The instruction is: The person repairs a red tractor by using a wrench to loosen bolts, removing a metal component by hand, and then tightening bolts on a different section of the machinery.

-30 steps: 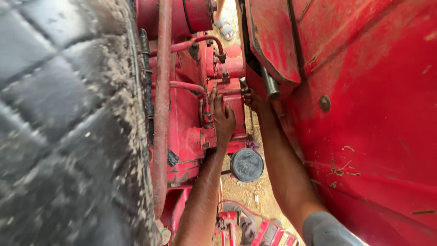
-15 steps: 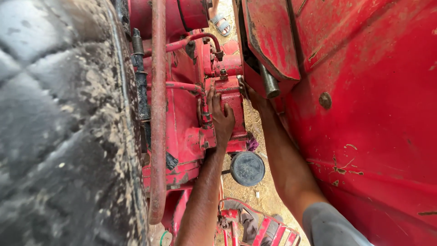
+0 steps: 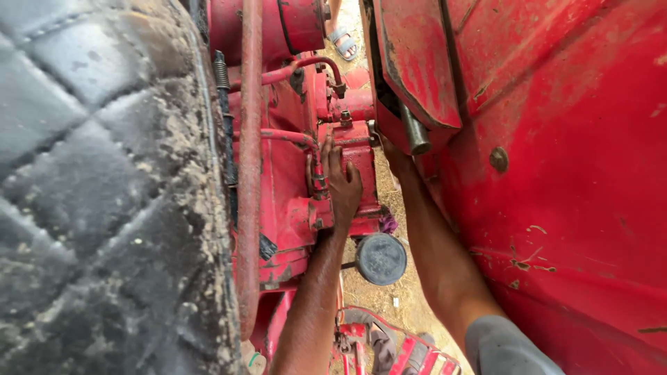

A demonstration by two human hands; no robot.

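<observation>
I look down into the gap between a big black tyre and a red tractor body. My left hand (image 3: 340, 184) lies on a red housing block (image 3: 358, 163) low on the machine, fingers curled over a thin red pipe fitting (image 3: 316, 173). My right hand (image 3: 396, 156) reaches in behind the block under a red sheet-metal panel (image 3: 417, 62); its fingers are hidden by the block and the panel, so I cannot tell what it touches. A short grey metal stub (image 3: 415, 135) sticks out just above my right wrist.
The muddy tyre (image 3: 104, 194) fills the left side. A red vertical rod (image 3: 250, 167) and a coil spring (image 3: 222, 76) run beside it. A round black pedal pad (image 3: 381, 258) sits below the block. Another person's sandalled foot (image 3: 344, 43) stands on sandy ground beyond.
The view has drifted slightly, so the tyre fills less of the picture. Both hands stay at the same place on the red block.
</observation>
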